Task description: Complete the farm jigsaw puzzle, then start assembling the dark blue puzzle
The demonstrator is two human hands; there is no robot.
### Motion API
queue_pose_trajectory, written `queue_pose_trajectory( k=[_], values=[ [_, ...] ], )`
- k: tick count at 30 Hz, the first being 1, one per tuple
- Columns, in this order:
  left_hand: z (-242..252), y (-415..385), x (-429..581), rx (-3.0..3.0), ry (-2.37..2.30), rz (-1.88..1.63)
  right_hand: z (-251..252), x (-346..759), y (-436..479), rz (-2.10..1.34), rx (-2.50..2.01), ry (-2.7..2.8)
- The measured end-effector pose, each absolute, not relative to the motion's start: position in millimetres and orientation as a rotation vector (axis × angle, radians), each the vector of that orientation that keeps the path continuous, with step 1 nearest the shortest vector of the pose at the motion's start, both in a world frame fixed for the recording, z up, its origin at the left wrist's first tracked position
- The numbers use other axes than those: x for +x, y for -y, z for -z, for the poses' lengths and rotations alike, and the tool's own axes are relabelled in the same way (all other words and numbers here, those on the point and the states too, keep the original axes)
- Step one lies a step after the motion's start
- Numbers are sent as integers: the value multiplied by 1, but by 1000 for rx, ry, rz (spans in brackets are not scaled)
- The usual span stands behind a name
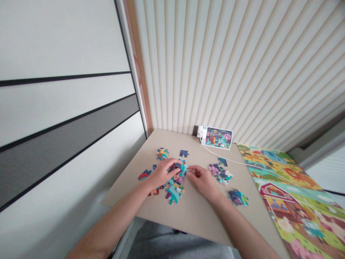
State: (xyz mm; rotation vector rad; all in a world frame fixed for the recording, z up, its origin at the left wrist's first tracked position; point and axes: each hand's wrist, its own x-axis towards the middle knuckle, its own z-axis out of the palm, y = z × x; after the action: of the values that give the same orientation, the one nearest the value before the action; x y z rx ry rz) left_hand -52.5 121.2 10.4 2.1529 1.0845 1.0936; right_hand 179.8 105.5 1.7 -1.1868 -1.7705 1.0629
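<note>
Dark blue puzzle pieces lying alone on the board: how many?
2. One dark blue puzzle piece lies beyond the left hand; another lies at the pile of pieces past the right hand. More may be hidden under the hands.

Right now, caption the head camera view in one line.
Left hand and right hand hold a teal jigsaw piece over scattered pieces on a beige tabletop.

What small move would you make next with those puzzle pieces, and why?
Probably hold the teal jigsaw piece up against the picture card to compare them. The right hand seems to pinch that piece already, and the card stands in view at the back of the beige board.
</note>
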Motion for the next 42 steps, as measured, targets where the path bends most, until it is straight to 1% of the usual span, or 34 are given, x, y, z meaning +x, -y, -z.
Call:
queue_pose_trajectory(
  k=[3,6,9,12,16,22,27,33,36,38,42],
  values=[
    [-8,-131,-62,2089,-1264,-1275,-5,181,-102,-883,-1184,1943],
    [-5,-141,-76,2071,-1474,-1457,-8,179,-95,-767,-1046,2214],
    [1,-150,-87,2102,-1617,-1486,-10,174,-87,-711,-908,2388],
    [9,-156,-91,2111,-1686,-1422,-9,171,-84,-686,-889,2449],
    [16,-160,-89,2155,-1757,-1299,-8,171,-85,-792,-897,2380],
    [19,-156,-88,2230,-1854,-1176,-6,174,-91,-1151,-1044,2051],
    [23,-153,-88,2226,-1973,-1105,-2,176,-99,-1218,-1073,1806],
    [23,-152,-86,2203,-2069,-1069,0,180,-106,-1338,-1038,1640],
    [14,-149,-84,2212,-1967,-1184,0,180,-107,-1362,-1024,1550],
    [6,-143,-79,2253,-1732,-1224,0,180,-108,-1371,-1019,1500],
    [-8,-128,-66,2340,-1193,-1018,0,175,-108,-1379,-1007,1461]
  ],
)
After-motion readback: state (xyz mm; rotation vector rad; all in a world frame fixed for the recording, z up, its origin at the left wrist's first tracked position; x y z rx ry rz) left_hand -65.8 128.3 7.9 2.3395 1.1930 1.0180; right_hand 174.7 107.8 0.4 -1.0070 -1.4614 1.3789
